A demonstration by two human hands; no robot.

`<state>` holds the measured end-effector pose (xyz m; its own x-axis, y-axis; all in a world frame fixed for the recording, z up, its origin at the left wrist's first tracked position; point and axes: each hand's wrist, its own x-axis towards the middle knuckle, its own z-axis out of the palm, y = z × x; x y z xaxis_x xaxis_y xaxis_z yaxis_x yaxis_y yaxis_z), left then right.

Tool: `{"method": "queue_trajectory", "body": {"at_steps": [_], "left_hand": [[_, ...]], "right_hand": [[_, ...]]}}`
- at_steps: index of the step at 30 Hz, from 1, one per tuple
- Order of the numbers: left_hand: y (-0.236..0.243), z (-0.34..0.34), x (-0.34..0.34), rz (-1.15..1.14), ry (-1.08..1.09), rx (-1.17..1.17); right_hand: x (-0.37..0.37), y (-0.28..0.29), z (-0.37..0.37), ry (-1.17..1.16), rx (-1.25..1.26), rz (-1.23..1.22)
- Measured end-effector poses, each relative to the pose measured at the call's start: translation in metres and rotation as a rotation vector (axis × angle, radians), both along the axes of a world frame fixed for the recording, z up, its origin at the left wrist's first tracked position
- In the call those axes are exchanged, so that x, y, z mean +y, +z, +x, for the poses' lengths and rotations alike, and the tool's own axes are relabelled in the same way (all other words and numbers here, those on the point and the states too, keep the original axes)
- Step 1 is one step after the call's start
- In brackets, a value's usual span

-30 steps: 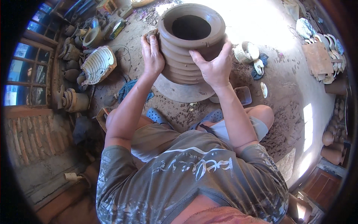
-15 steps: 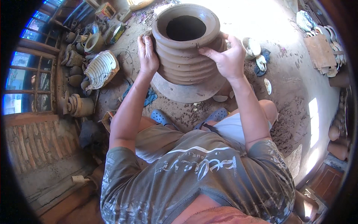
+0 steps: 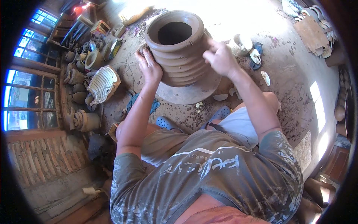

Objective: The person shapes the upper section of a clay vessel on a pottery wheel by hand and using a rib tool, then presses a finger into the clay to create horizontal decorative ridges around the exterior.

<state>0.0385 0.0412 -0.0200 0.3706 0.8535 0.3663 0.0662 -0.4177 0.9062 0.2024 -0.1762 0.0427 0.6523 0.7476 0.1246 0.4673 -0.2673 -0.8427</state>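
Observation:
A large brown clay pot [image 3: 181, 61] with a thick round rim, dark hollow mouth and ridged wall stands upright on a round grey slab [image 3: 186, 95] in front of me. My left hand [image 3: 150, 69] lies against the pot's left side with its fingers stretched out, up below the rim. My right hand [image 3: 222, 59] is at the pot's right side, its thumb toward the wall. Its fingers are smeared by motion, and whether it touches the clay cannot be made out.
Behind my left hand lies a white ribbed, shell-like piece [image 3: 104, 84], with several clay pots [image 3: 93, 59] along the window wall. A pale bowl [image 3: 240, 44] and a dark cloth [image 3: 256, 61] lie on the right. Clay crumbs [image 3: 294, 119] litter the floor. My clogs [image 3: 167, 123] are below the slab.
My right hand has shifted away from the pot's front and its thumb has left the wall. My left hand stays on the pot's side. The whole view has turned slightly.

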Motion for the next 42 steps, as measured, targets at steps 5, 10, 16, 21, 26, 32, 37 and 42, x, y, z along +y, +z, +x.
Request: {"method": "queue_trajectory", "body": {"at_steps": [5, 10, 16, 21, 26, 32, 37, 42], "left_hand": [[-0.005, 0.004, -0.016, 0.074, 0.130, -0.015], [0.008, 0.001, -0.034, -0.050, 0.023, -0.051], [0.005, -0.005, -0.040, -0.070, 0.029, -0.017], [0.003, -0.025, -0.018, -0.246, -0.116, -0.288], [0.059, -0.073, -0.048, 0.023, -0.484, 0.090], [0.068, -0.076, -0.076, -0.517, -0.681, 0.391], [0.079, -0.063, -0.091, -0.551, -0.778, 0.398], [0.071, -0.056, -0.095, -0.331, -0.777, 0.402]], "right_hand": [[0.006, -0.016, -0.046, -0.026, -0.148, 0.047], [0.015, -0.027, -0.090, 0.006, -0.265, 0.122], [0.034, -0.031, -0.141, 0.184, -0.298, 0.026], [0.035, -0.033, -0.137, 0.057, -0.377, 0.429], [0.015, -0.011, -0.102, 0.095, -0.602, 0.626], [-0.007, -0.028, -0.087, 0.339, -0.675, 0.508], [-0.019, -0.030, -0.091, 0.232, -0.361, 0.552], [-0.032, -0.030, -0.084, 0.166, -0.221, 0.588]]}}
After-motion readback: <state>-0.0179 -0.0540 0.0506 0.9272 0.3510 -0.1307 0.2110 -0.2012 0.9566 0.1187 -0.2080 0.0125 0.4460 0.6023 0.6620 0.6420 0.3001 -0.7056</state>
